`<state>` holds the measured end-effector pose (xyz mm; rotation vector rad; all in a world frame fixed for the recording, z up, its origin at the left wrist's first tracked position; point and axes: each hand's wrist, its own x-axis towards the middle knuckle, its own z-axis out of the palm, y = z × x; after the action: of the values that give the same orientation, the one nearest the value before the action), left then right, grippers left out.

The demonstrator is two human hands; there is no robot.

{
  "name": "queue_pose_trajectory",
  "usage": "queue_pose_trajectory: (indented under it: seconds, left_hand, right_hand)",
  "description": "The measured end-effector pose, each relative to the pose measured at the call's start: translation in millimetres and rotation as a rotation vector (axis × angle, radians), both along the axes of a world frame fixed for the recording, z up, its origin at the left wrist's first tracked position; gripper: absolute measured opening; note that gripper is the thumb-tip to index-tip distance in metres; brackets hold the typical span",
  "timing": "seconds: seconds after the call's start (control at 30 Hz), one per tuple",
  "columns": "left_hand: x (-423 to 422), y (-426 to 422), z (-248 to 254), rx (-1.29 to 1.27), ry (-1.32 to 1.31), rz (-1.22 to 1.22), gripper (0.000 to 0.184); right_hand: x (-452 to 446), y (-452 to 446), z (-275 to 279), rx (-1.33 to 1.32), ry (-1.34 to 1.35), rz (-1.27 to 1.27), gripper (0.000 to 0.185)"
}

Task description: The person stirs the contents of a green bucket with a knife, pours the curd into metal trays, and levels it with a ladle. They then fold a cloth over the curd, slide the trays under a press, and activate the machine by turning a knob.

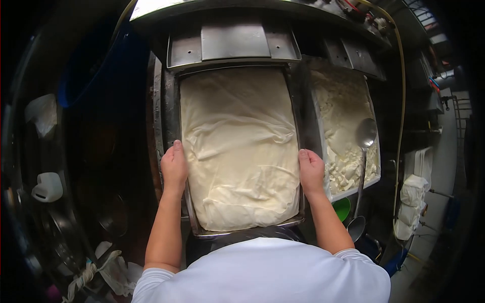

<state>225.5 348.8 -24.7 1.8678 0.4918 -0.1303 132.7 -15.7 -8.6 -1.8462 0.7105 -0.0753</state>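
Observation:
A large rectangular metal tray (206,233) lies in front of me, filled with a wrinkled, cream-coloured sheet (237,146) that bunches up near the close edge. On the tray's left side, my left hand (174,166) is closed round the rim, thumb on top. My right hand (311,170) grips the opposite rim at about the same height, fingers wrapped under it and partly hidden. The tray's far end sits close to a steel ledge (235,41).
To the right, a white tub (374,179) holds a lumpy pale mass, with a long-handled ladle (365,135) over it. A green bowl (342,208) is below. A blue barrel (63,91), white jug (48,187) and hose (402,101) are around.

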Motion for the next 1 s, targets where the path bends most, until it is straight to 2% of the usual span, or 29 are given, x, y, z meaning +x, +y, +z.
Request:
queue_pose_trajectory:
  seconds: [0.07, 0.23, 0.3, 0.33, 0.43, 0.5, 0.57, 0.63, 0.67, 0.7, 0.73, 0.8, 0.83, 0.9, 0.93, 1.0]
  left_hand:
    - [6.4, -2.8, 4.0, -0.069, -0.043, 0.06, 0.049]
    - [45.1, -7.6, 14.3, 0.012, -0.121, 0.043, 0.05]
    - [76.7, -9.3, 16.7, 0.163, -0.139, 0.023, 0.051]
    - [91.8, -11.2, 20.9, 0.161, -0.137, 0.016, 0.051]
    - [153.0, -12.4, 20.6, 0.298, -0.035, -0.072, 0.05]
    - [197.2, -2.2, -6.1, 0.451, -0.13, -0.107, 0.046]
    - [236.9, 1.6, -22.0, 0.412, -0.263, -0.2, 0.042]
    - [262.3, -4.3, -13.3, 0.276, -0.458, -0.219, 0.039]
    - [297.5, 7.7, -36.9, 0.099, -0.387, -0.207, 0.041]
    - [325.4, 20.0, -60.6, -0.078, -0.313, -0.192, 0.044]
    - [346.8, 20.2, -54.4, -0.113, -0.244, -0.214, 0.044]
    - [379.1, 13.5, -31.2, -0.066, -0.123, -0.294, 0.045]
    - [390.9, 12.9, -27.7, -0.049, -0.085, -0.322, 0.045]
    - [409.5, 14.1, -22.0, -0.039, -0.035, -0.35, 0.046]
    - [415.5, 15.4, -21.8, -0.041, -0.015, -0.363, 0.046]
    - [430.2, 17.7, -17.4, -0.057, 0.009, -0.381, 0.047]
  right_hand:
    - [6.1, 0.2, -6.6, 0.017, -0.095, -0.026, 0.032]
    - [43.9, -9.5, -15.9, 0.004, -0.135, -0.032, 0.033]
    - [71.8, -13.1, -11.9, -0.189, -0.091, -0.004, 0.034]
    - [87.8, -9.4, -2.7, -0.191, -0.087, -0.01, 0.034]
    - [150.4, -8.0, 10.9, -0.418, -0.066, 0.019, 0.035]
    - [189.7, -13.6, 9.2, -0.501, -0.081, 0.042, 0.034]
    - [230.8, -24.6, 2.4, -0.511, -0.089, 0.049, 0.033]
    - [267.9, -42.7, -21.4, -0.679, -0.167, 0.128, 0.028]
    - [282.1, -47.2, -21.0, -0.681, -0.16, 0.129, 0.028]
    - [295.5, -49.3, -16.6, -0.667, -0.314, 0.256, 0.026]
    - [310.7, -52.1, -15.8, -0.648, -0.468, 0.382, 0.024]
    - [355.5, -64.1, -39.4, -0.19, -0.355, 0.243, 0.025]
    - [377.2, -68.3, -43.8, -0.193, -0.35, 0.24, 0.025]
    - [420.6, -76.0, -48.1, -0.671, -0.018, 0.239, 0.032]
    - [433.6, -80.6, -56.2, -0.672, -0.016, 0.238, 0.032]
    - [454.6, -90.5, -74.4, -0.864, -0.262, 0.263, 0.04]
